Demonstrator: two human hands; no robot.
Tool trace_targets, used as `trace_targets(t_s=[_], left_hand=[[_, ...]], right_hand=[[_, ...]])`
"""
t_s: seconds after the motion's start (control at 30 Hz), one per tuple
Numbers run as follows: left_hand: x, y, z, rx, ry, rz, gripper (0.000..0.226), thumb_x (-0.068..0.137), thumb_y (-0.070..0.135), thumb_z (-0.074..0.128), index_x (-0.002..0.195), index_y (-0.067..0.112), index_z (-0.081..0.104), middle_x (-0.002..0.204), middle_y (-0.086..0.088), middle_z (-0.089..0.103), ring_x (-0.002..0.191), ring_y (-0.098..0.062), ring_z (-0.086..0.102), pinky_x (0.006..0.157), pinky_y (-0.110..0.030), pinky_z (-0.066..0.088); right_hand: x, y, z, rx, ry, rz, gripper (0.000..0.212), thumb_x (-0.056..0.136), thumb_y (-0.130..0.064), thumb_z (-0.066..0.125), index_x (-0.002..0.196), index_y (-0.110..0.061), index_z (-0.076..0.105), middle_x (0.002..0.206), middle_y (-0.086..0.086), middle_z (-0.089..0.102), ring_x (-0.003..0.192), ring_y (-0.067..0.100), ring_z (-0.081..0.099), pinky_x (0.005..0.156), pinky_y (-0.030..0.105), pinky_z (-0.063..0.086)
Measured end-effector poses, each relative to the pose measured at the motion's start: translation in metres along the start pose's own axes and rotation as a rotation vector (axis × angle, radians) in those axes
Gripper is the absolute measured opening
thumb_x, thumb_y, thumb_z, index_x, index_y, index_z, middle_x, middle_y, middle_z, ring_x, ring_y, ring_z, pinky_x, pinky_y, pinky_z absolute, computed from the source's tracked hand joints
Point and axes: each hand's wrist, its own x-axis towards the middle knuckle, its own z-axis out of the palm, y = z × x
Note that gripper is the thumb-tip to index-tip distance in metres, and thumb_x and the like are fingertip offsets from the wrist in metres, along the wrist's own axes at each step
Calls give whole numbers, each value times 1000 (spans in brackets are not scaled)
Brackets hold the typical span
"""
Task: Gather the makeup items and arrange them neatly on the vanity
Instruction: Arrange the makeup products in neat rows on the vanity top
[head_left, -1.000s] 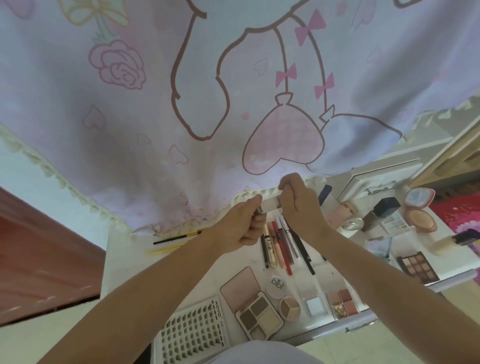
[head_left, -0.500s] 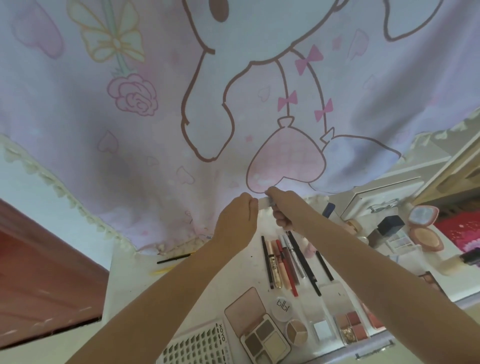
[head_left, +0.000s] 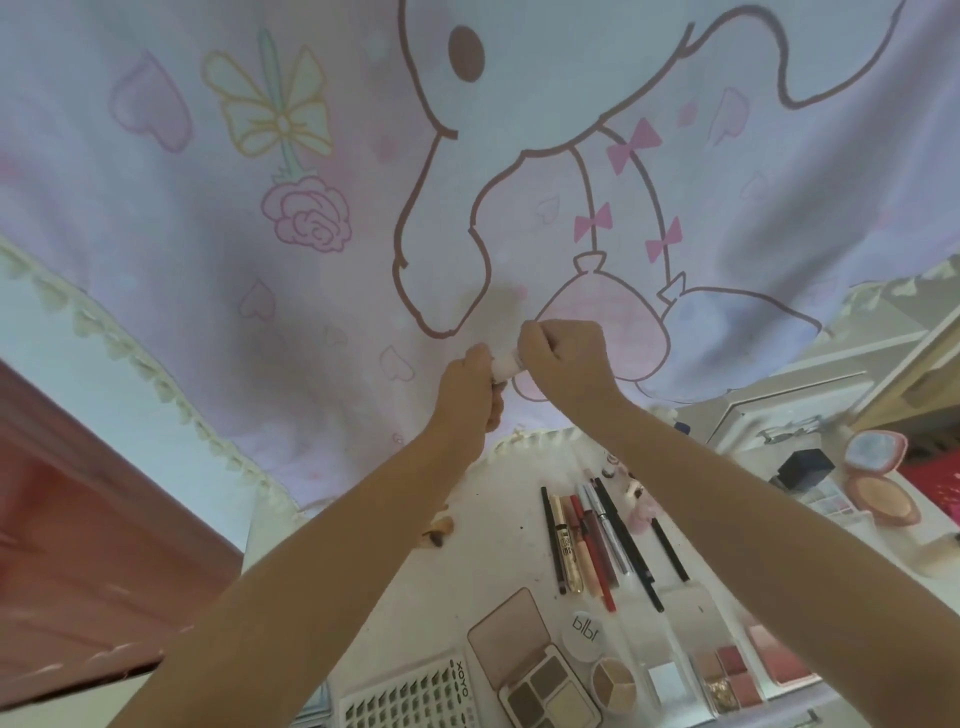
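- Above the desk (head_left: 483, 525), both hands meet at a small white tube (head_left: 505, 365).
- Left hand (head_left: 470, 384) and right hand (head_left: 563, 358): fingers curled round the tube's ends.
- Risk: a slip drops it onto the aligned pencils (head_left: 592, 545), scattering them.

I'm looking at a home bedroom corner: a white table (head_left: 493, 561) strewn with makeup, pencils (head_left: 587, 545) at 5 o'clock, eyeshadow palettes (head_left: 540, 680) at 6, an open powder compact (head_left: 878, 478) at 3. A pink cartoon curtain (head_left: 322, 171) with tassel trim hangs at 12.
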Motion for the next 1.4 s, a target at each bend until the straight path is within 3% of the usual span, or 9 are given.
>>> trace_targets(t_s=[0.13,0.23,0.33,0.5,0.7,0.9,1.07,1.27,1.4], left_hand=[[-3,13,-18,217,-155,-74,47,96,40,32,57,14,36,32,10,31,31,-6,25,34,-15,22],[-5,15,-26,286,-256,-86,45,94,46,35,62,14,41,41,9,33,40,-8,28,42,-17,27],[-13,12,-25,253,-300,-73,40,94,41,38,67,13,47,47,6,38,45,-10,33,49,-20,32],[-16,3,-20,394,-269,34,40,93,39,40,65,12,52,54,0,41,43,-9,41,47,-18,39],[-12,-8,-13,396,-308,63,36,93,35,43,72,10,59,46,4,45,32,-1,41,38,-13,41],[-10,-24,15,427,-406,45,36,94,35,41,70,13,57,39,11,44,32,-2,40,40,-14,39],[-2,-29,40,372,-424,-33,38,95,35,38,78,8,59,48,4,40,34,-4,37,43,-16,37],[10,-48,69,329,-445,-92,37,95,35,39,79,7,57,37,11,42,33,-3,37,43,-17,36],[25,-65,81,271,-400,-158,35,93,35,42,78,8,56,39,11,43,34,-5,39,44,-18,38]], right_hand=[[9,9,-35,-306,-448,-115,19,91,-18,50,76,-7,51,53,-6,39,48,12,36,50,9,33],[4,16,-48,-157,-486,-61,21,86,-1,56,106,-6,55,72,9,56,64,19,50,59,4,40],[2,13,-53,149,-531,136,29,87,-4,54,102,-28,52,85,4,61,71,16,60,60,17,50],[-3,15,-49,16,-541,316,38,96,-28,38,63,-18,55,40,-8,56,35,1,49,50,19,43],[-13,29,-71,293,-582,312,35,89,5,46,96,-27,59,87,-5,64,75,7,64,65,17,53],[-27,41,-81,-61,-492,351,34,92,-25,48,61,-16,57,42,-11,60,37,-1,52,43,11,42],[-33,58,-110,215,-463,361,32,82,7,58,99,-20,58,79,-7,65,67,-3,62,51,6,44],[-33,92,-113,140,-530,453,11,88,-4,54,96,-10,60,74,4,62,61,4,60,64,17,49],[-32,124,-124,178,-525,542,35,84,-10,60,113,-30,53,89,-12,63,79,-1,64,73,16,51]])
